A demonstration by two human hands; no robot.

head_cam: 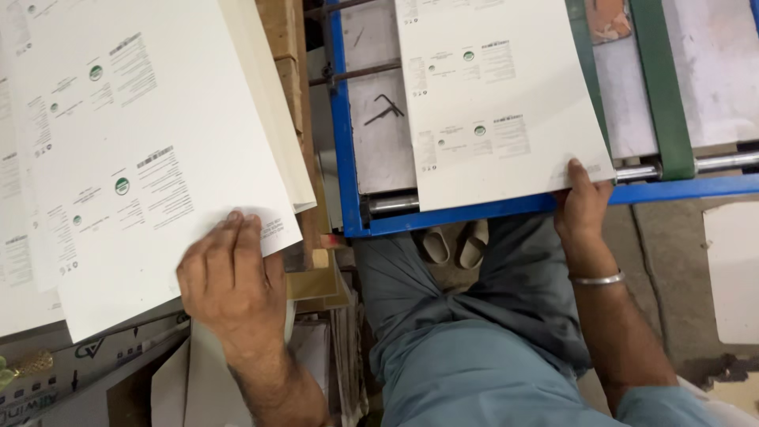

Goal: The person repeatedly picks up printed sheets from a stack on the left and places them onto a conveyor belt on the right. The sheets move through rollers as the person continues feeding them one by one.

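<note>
from the head view, the left hand (233, 277) lies flat, fingers spread, pressing the near corner of the top printed sheet (150, 158) on a stack at nine o'clock. the right hand (583, 207) pinches the near corner of another printed sheet (494, 103) lying on the blue-framed machine bed (345, 150) at one o'clock. a metal roller (711, 162) and green belt (660, 79) sit beside it. sandals (455, 245) rest on the concrete floor (672, 261) below
</note>
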